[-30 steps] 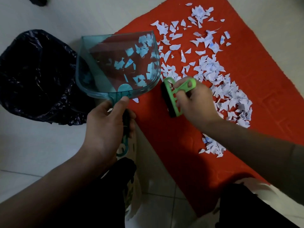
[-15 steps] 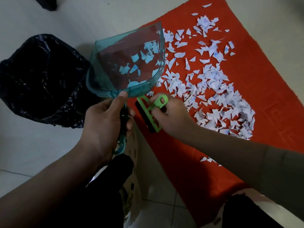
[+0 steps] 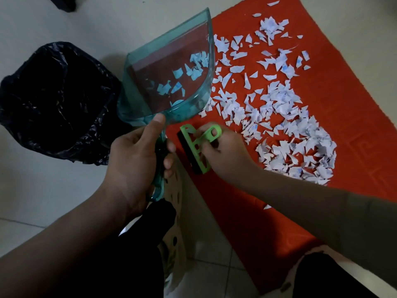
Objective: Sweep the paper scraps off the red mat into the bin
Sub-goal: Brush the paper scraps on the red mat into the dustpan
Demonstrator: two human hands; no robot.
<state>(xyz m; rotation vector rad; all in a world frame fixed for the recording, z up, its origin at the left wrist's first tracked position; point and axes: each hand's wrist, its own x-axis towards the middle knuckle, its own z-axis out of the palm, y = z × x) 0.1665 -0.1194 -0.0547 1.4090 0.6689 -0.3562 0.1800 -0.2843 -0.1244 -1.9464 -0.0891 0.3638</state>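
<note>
I am looking down at a pale tiled floor [image 3: 43,190], dimly lit. A red mat [image 3: 354,104] lies on it, running from under the right hand [image 3: 227,153] out past it and away to the right. White paper scraps [image 3: 279,117] cover the mat beyond and to the right of that hand. They are thickest in a heap just right of the wrist and thinner toward the far edge. One stray piece lies on the mat near the forearm. A pale shoe [image 3: 177,203] with round holes sits on the floor just below the left hand [image 3: 135,160]. A dark object [image 3: 64,2] shows at the far edge, well beyond that hand.

The bin [image 3: 53,100], lined with a black bag, stands on the floor left of the left hand, its mouth open. I cannot make out anything inside it.

The left hand grips the handle of a clear teal dustpan [image 3: 150,78], fingers wrapped round it and thumb lying up toward the pan. The pan is tilted and raised beyond the hand, between the bin and the scraps. A few bits [image 3: 189,74] lie inside it, bunched toward its right wall.

The right hand pinches the loop handle of a green brush [image 3: 197,151], with one finger showing through the loop. Its dark bristle strip sits at the mat's near left edge, just right of the left hand's fingers.
</note>
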